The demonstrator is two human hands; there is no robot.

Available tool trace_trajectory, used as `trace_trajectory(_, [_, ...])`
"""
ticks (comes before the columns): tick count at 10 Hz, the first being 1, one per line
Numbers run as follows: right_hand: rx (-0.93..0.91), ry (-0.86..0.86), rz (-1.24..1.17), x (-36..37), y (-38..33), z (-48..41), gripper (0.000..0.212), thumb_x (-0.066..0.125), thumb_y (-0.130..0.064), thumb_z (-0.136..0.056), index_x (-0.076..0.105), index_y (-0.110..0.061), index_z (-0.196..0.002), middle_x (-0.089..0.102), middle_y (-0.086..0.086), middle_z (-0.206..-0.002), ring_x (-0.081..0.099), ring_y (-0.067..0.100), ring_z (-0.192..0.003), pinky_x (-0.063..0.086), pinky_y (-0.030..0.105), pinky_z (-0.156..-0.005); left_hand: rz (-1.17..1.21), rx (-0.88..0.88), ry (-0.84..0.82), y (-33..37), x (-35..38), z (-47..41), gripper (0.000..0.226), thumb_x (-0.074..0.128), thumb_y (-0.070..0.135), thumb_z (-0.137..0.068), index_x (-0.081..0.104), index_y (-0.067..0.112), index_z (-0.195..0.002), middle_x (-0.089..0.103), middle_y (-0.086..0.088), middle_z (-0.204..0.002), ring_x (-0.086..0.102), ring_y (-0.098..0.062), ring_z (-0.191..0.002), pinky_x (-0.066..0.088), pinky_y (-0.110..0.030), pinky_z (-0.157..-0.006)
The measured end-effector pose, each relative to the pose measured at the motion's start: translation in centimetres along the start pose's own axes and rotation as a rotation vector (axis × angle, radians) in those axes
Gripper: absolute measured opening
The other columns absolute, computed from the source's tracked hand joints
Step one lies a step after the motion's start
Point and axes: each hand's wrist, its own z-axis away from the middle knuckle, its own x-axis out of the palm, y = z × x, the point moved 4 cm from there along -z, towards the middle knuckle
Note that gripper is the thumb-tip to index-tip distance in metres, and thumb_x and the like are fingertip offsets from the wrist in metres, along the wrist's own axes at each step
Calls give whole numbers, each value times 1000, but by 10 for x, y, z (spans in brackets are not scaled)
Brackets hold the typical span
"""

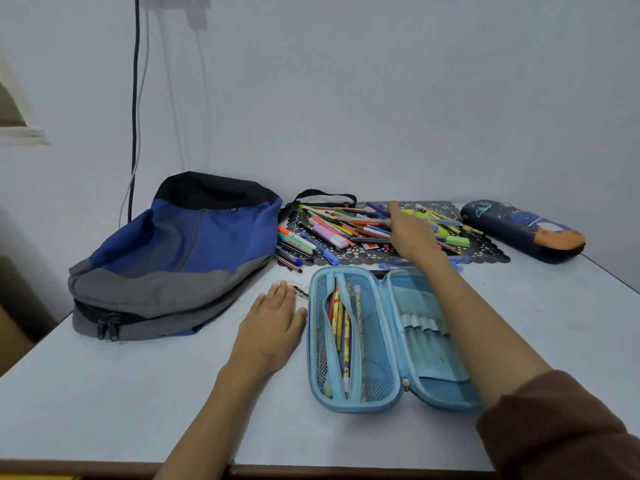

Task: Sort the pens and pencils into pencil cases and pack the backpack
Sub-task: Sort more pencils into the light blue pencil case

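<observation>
view: head, the only one we have
left hand: flat on the table, palm down, fingers straight and together, holding nothing; thumb side sits just beside the blue case's left rim
right hand: stretched out over the pile, motion-blurred; we can't tell how far the fingers are curled or whether they have a pen
sleeve: brown, on the right arm, which crosses over the right half of the blue case
blue case: unzipped and lying open flat, near table edge, between the two arms
pencils: several tucked in the mesh pocket of the case's left half, lengthwise
right half of case: elastic loops and a flat pocket; we see nothing in them
pile: mixed pens, pencils and highlighters, heaped loose on the mat, behind the blue case
mat: black, lacy edge, against the wall
stray pens: a few off the mat's left end, next to the backpack
dark case: space print, zipped, right of the mat
backpack: blue, grey and black, lying flat at the left, zip pulls toward us
cables: run down the wall behind the backpack
</observation>
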Motion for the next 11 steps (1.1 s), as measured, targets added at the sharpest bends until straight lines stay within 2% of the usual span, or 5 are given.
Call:
trace_trajectory(3, [-15, -100, 277, 4, -5, 0, 16, 59, -17, -92, 70, -17, -103, 68, 6, -89, 65, 26, -86, 40, 29, -61, 20, -4, 4, 0, 0, 0, 80, 1, 50, -85, 13, 14, -155, 11, -2, -163, 6, -13, -150, 4, -30, -121])
trace_trajectory(5, [-31, -129, 376, 15, -10, 7, 14, 57, -11, -91, 65, -11, -103, 68, 9, -99, 65, 29, -94, 48, 34, -71, 20, -8, -3, 1, -2, 2, 80, 1, 50, -85, 13, 14, -155, 10, -2, -163, 5, -12, -150, 2, -28, -120])
trace_trajectory(7, [-22, -213, 262, 13, -8, 6, 21, 53, -27, -92, 58, -11, -104, 66, 9, -103, 62, 28, -95, 40, 32, -70, 5, -6, -4, 1, -2, 1, 65, 9, 46, -100, 13, 14, -156, 10, -2, -163, 5, -12, -150, 2, -29, -120])
trace_trajectory(10, [200, -206, -32, -9, 3, -5, 29, 42, -26, -93, 49, -8, -115, 60, 15, -105, 54, 32, -92, 37, 34, -70, 23, -10, 0, 1, -2, 2, 80, 2, 50, -85, 14, 15, -156, 10, -1, -163, 6, -12, -150, 2, -29, -120])
trace_trajectory(11, [170, -323, -110, -1, 1, -6, 13, 41, -23, -94, 46, -12, -100, 52, 11, -95, 50, 28, -89, 35, 33, -70, 26, -10, -1, 1, -2, 2, 79, 2, 50, -86, 14, 15, -156, 10, -1, -163, 6, -12, -150, 2, -28, -120])
